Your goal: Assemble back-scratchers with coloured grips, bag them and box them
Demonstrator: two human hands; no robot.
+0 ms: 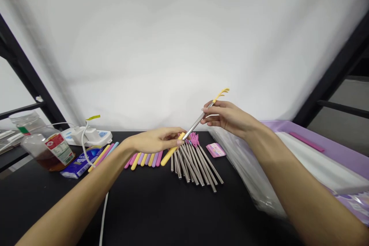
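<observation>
A back scratcher (196,122) with a yellow handle, a metal rod and a yellow claw head is held slantwise above the table by both hands. My left hand (157,139) is closed round the handle's upper end, where the rod enters it. Higher up, my right hand (226,117) pinches the rod just below the claw. Beneath them lies a fan of metal rods (196,161) with pink claw heads (195,138). Beside these, partly behind my left hand, is a row of coloured handles (148,159) in pink, yellow and purple.
On the left stand a bottle of brown liquid (50,152), a blue packet (77,163), a power strip (103,137) and more handles (102,155). A small pink packet (216,150) lies near clear plastic bags (245,165) and a purple bin (276,125) on the right. A white cable (104,215) crosses the black tabletop.
</observation>
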